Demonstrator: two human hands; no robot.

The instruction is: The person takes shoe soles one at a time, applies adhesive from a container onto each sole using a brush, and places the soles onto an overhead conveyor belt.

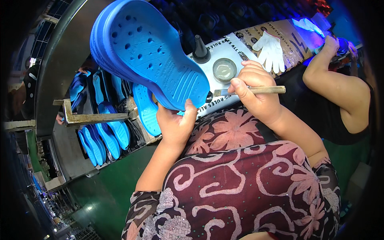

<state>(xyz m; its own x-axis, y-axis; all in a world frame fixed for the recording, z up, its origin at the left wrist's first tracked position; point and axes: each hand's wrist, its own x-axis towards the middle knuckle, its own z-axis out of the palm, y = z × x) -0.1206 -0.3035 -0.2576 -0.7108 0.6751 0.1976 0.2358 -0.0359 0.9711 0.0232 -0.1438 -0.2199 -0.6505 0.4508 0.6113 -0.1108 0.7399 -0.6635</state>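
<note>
My left hand (178, 122) grips the heel end of a bright blue foam shoe sole (160, 56), thumb on its upper face. Its toe end points away to the upper left, with layered blue edges along that side. A flat brush (270, 89) with a wooden handle is pinched in my right hand (258, 90). The brush's dark tip lies at the right edge of the heel; whether it touches is hard to tell. Just beyond my right hand stands a small round jar (225, 70) of cloudy whitish stuff, beside a black cone-tipped bottle (201, 50).
Several blue soles (107, 136) stand in a rack at the left, by a metal bar (94, 117). Another sole (147, 110) lies under my left hand. A white glove (270, 52) rests on the taped board (290, 46). At the right, a co-worker's arm (336, 80) reaches across.
</note>
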